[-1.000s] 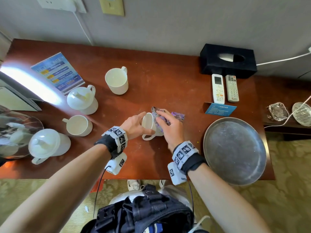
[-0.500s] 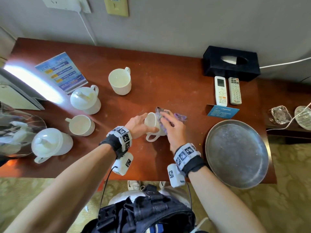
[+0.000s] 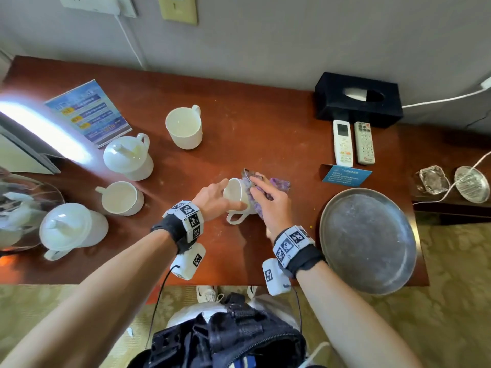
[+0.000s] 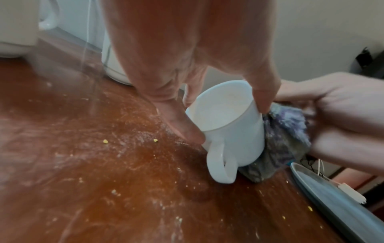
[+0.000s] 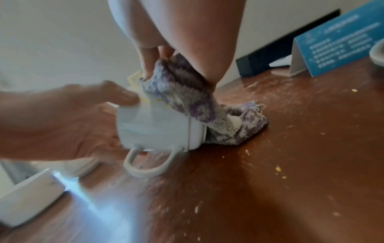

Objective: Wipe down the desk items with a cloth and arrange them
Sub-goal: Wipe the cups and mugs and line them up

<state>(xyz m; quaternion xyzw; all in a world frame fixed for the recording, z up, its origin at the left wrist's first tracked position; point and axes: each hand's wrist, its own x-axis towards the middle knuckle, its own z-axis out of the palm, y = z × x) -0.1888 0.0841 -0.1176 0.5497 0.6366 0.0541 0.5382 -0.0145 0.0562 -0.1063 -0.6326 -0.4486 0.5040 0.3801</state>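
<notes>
Since 1 second ago, hands and mug have barely shifted at the desk's [image 3: 265, 123] middle. Left hand [image 3: 212, 199] grips the white mug [image 3: 235, 193] at its rim, thumb and fingers curled round it. Right hand [image 3: 271, 205] presses the purple cloth [image 3: 279, 185] against the mug's base end, fingers bent over it. The mug lies tipped, long axis roughly level, mouth leftward, handle [image 4: 220, 166] toward the person.

Print on the blue tent card [image 5: 340, 44] and leaflet [image 3: 87, 112] is unreadable.
</notes>
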